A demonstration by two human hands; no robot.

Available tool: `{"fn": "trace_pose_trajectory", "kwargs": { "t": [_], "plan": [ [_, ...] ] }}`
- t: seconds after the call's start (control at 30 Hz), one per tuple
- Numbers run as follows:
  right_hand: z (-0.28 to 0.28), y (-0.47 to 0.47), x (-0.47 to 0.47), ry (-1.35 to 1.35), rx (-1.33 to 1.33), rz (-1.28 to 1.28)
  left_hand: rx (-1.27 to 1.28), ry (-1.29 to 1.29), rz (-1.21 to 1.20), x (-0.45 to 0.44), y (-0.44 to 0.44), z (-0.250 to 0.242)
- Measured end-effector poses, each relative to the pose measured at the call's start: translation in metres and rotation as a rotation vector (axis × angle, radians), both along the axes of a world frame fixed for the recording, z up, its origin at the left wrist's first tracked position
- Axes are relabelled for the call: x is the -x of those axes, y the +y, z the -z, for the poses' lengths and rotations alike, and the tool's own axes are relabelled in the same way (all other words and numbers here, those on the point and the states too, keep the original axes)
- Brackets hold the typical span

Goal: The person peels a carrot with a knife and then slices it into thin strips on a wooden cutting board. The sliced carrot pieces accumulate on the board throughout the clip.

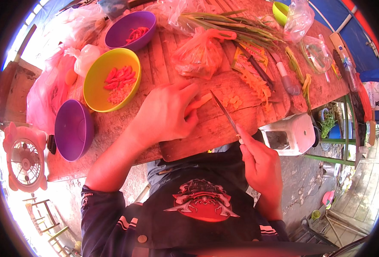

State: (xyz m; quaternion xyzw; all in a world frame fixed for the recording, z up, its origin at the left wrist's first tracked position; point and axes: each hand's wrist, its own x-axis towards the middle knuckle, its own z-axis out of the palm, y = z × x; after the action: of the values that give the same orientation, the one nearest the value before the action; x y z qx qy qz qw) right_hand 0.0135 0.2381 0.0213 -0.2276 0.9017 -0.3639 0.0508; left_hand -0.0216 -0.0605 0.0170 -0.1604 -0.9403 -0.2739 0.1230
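My left hand (171, 110) holds an orange stick of what looks like carrot (202, 101) down on the wooden cutting board (205, 131). In my right hand (261, 160) is the handle of a kitchen knife (225, 111), its blade slanting up and left, the tip near the end of the stick. Small diced orange pieces (233, 101) lie right of the blade. Further right is a heap of orange peelings (257, 85). My fingers partly hide the stick, and my right hand covers most of the knife's handle.
Left of the board are a green bowl (93, 83) with cut red pieces and minced bits, a purple bowl (72, 131) and another purple bowl (112, 35) with red chillies. Behind lie a tied plastic bag (199, 57) and green onions (231, 25). A white stool (289, 133) stands right.
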Motion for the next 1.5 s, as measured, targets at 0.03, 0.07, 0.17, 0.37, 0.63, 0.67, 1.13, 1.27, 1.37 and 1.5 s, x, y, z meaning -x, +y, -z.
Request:
{"fn": "trace_pose_trajectory", "kwargs": {
  "t": [0.03,0.07,0.17,0.37,0.63,0.67,1.13,1.27,1.37,1.5],
  "plan": [
    [0.000,0.000,0.000,0.021,0.014,-0.007,-0.015,0.009,0.010,0.001,0.000,0.000],
    [0.001,0.000,0.001,0.032,0.025,-0.009,-0.003,0.022,0.013,0.001,0.000,0.000],
    [0.003,-0.001,0.001,0.039,0.012,-0.014,-0.006,0.035,0.017,0.001,0.001,-0.003],
    [0.002,-0.008,-0.002,0.103,0.000,-0.070,0.026,-0.096,0.004,-0.003,-0.001,-0.011],
    [-0.015,-0.020,-0.004,0.073,-0.083,-0.110,-0.027,-0.085,0.014,0.000,-0.004,-0.007],
    [-0.018,-0.019,-0.004,0.076,-0.120,-0.122,-0.046,-0.092,0.021,0.000,-0.004,-0.007],
    [-0.006,-0.045,0.017,0.075,-0.265,-0.221,-0.127,-0.101,0.057,0.002,-0.010,-0.004],
    [-0.007,-0.049,0.012,0.103,-0.308,-0.203,-0.142,-0.106,0.050,0.002,-0.007,-0.004],
    [-0.013,-0.043,0.001,0.043,-0.389,-0.205,-0.090,-0.116,0.048,0.003,-0.010,-0.005],
    [-0.005,-0.039,0.000,0.026,-0.386,-0.179,-0.057,-0.113,0.043,0.002,-0.008,-0.003]
  ]
}}
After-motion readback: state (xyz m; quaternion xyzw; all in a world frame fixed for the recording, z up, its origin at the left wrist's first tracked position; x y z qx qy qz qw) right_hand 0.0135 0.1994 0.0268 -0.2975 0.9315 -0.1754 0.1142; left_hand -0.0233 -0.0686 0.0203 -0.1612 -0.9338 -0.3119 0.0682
